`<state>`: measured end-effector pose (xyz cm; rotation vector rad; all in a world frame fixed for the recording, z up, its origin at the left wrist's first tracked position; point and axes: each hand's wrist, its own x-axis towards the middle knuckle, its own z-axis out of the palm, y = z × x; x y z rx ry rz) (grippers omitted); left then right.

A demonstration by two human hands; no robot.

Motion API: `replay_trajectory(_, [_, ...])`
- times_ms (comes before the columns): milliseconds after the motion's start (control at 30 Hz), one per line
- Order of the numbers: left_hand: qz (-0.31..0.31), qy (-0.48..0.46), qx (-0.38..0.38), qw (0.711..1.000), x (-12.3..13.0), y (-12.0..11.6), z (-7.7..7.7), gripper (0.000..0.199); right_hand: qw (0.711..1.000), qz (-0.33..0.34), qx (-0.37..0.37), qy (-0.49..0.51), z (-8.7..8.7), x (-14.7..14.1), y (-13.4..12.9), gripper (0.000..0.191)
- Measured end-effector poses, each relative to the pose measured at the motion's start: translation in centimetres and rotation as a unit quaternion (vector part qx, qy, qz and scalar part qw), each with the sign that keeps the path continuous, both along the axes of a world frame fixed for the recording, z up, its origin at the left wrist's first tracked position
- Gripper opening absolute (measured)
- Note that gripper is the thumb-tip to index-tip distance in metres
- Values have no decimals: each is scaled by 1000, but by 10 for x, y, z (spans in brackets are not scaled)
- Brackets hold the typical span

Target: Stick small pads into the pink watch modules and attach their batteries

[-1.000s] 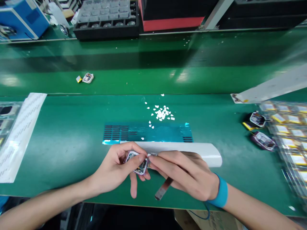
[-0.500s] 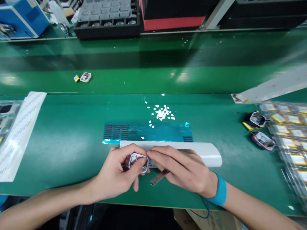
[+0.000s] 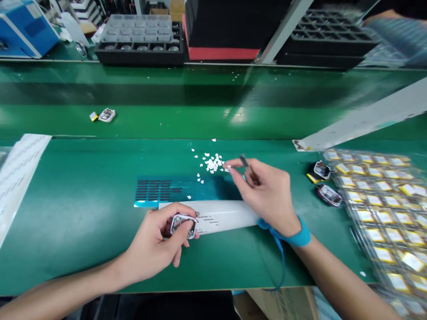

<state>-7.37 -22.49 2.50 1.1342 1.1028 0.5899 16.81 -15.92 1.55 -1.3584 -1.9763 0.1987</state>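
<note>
My left hand [image 3: 156, 242] grips a small white device housing [image 3: 183, 225] with its circuit board showing, held low over the near end of a white label strip [image 3: 227, 217]. My right hand [image 3: 263, 191], with a blue wrist strap, holds metal tweezers [image 3: 247, 168] and its fingertips pinch a tiny white scrap at the edge of a heap of white paper scraps [image 3: 211, 163]. A shiny blue film sheet with rows of black pads [image 3: 160, 190] lies between the scraps and the strip.
At the right lies a clear tray of yellow-wrapped batteries [image 3: 383, 209], with two more housings [image 3: 325, 182] beside it. One housing with a battery [image 3: 104, 115] sits on the far conveyor belt. A white sheet [image 3: 16, 169] lies left; black part trays [image 3: 140, 42] stand behind.
My right hand left the housing and moved up and right to the scrap heap, tweezers still in it. My left hand stayed on the housing. The view shifted right.
</note>
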Motion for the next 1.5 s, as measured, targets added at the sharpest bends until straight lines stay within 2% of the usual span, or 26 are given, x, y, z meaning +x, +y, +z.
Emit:
replay_trajectory(100, [-7, 6, 1, 1000, 0, -2, 1, 29, 999, -22, -39, -7, -5, 12, 16, 10])
replay_trajectory(233, [-18, 18, 5, 1000, 1, -4, -1, 29, 999, -14, -45, -22, -11, 17, 20, 20])
replay_trajectory(433, [-17, 12, 12, 1000, -1, -4, -3, 28, 994, -35, 81, -72, -8, 11, 15, 16])
replay_trajectory(533, [-19, 10, 13, 1000, -1, -3, -4, 27, 990, -29, 109, -89, -4, 11, 10, 18])
replay_trajectory(600, [-10, 7, 14, 1000, -1, -3, -3, 26, 986, 4, 123, -110, 1, 11, 2, 24])
replay_trajectory(667, [5, -6, 12, 1000, -1, -2, -1, 25, 976, 97, 135, -140, 7, 9, -11, 31])
replay_trajectory(733, [15, -21, 10, 1000, -1, -1, 0, 24, 954, 212, 137, -161, 13, 4, -24, 34])
replay_trajectory(800, [16, -36, 9, 999, -1, 0, 1, 22, 940, 265, 120, -181, 17, -3, -33, 35])
replay_trajectory(933, [9, -52, 9, 999, -1, -1, 0, 17, 932, 288, 94, -198, 17, -15, -36, 38])
replay_trajectory(1133, [-7, -43, 20, 999, -2, -4, 0, 12, 951, 257, 102, -137, 12, -15, -34, 42])
replay_trajectory(1267, [-10, -51, 13, 999, -2, -4, 2, 14, 941, 280, 87, -169, 17, -12, -35, 36])
replay_trajectory(1500, [-4, -33, 30, 999, 0, -5, -2, 11, 937, 285, 101, -177, 17, -15, -37, 38])
